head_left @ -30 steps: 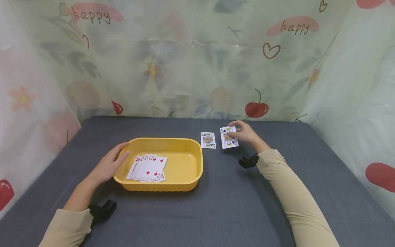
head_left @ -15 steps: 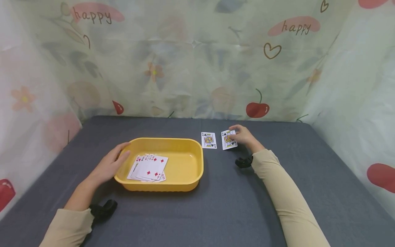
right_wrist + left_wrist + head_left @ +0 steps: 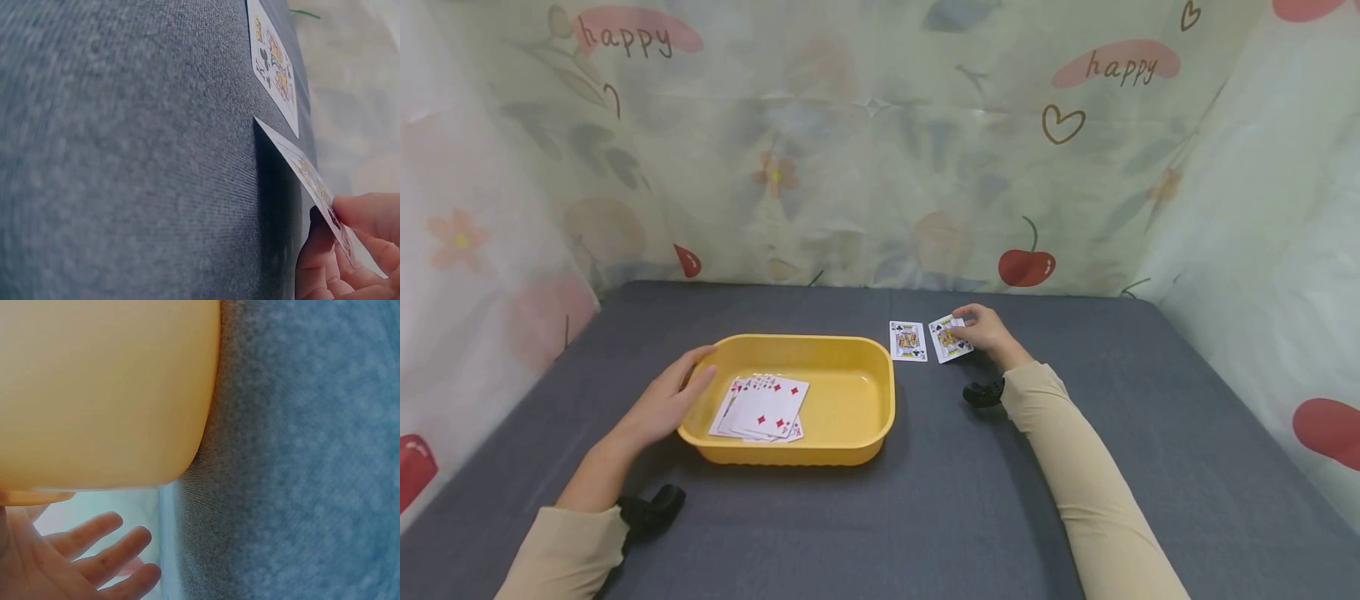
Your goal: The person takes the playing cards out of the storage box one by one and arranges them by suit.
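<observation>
The king of spades card [image 3: 951,338] is pinched at its right edge between thumb and fingers of the right hand [image 3: 987,330], near the far right part of the grey bench [image 3: 925,500]. The wrist view shows the card [image 3: 306,181] raised off the bench, tilted, with its far corner low near the cloth and the fingers [image 3: 365,215] curled around the near end. It carries a black spade and a K in its corner, with a yellow and red court figure in the middle. Just to its left, apart from it by a narrow gap, the king of clubs card [image 3: 907,341] lies flat and face up on the bench; the right wrist view shows its club pip [image 3: 273,59].

Further left stands a yellow tub [image 3: 880,392], well apart from the right hand. Inside it a fan of diamond cards [image 3: 760,407] lies face up, the top one showing red diamond pips. The left hand [image 3: 662,404] rests against the tub's left rim with straight, relaxed fingers, gripping nothing; in the left wrist view the fingers [image 3: 94,550] are spread beside the tub's yellow wall [image 3: 106,394].

Both arms wear beige sleeves [image 3: 1075,467], each with a black wrist mount [image 3: 983,393]. Behind the bench hangs a pale printed curtain [image 3: 865,150] with cherries, flowers, hearts and the word "happy" written twice on pink patches
</observation>
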`<state>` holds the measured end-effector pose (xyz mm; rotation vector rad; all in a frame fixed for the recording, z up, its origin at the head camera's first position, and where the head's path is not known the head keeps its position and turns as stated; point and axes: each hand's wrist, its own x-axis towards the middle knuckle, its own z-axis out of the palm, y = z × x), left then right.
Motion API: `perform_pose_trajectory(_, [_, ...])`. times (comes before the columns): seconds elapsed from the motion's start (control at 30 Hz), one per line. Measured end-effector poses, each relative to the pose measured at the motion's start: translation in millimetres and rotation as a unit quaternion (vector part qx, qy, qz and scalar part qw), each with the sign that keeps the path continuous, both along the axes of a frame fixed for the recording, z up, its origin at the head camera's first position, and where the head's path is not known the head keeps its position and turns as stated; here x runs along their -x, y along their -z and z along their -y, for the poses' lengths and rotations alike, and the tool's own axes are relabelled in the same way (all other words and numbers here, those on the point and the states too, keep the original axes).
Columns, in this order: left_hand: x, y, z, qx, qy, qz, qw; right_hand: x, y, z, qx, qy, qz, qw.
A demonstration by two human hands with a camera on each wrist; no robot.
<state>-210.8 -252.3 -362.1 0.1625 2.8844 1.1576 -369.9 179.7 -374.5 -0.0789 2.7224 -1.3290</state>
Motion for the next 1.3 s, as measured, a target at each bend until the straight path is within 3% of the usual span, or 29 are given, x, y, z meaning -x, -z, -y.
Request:
perform_pose_trajectory(0.23, [-0.2, -0.4, -1, -0.002, 0.001, 0.003, 1.0000, -0.3, 1.3, 1, -0.006, 0.021, 0.007, 1.000])
perform_pose_trajectory(0.93, [-1.0, -0.6, 0, -0.005, 0.009, -0.010, 0.9999, -13.2, -14.3, 4, -0.098, 0.042, 0.048, 0.993])
perform_pose_trajectory(1.1, [-0.9, -0.7, 0, -0.005, 0.008, -0.010, 0.9999, -18.8, -22.4, 10, -0.069, 0.007, 0.048, 0.996])
perform_pose_trajectory(1.3, [-1.0, -0.5, 0, -0.007, 0.008, -0.008, 0.9999, -26.6, -42.2, 25, 0.018, -0.074, 0.056, 0.996])
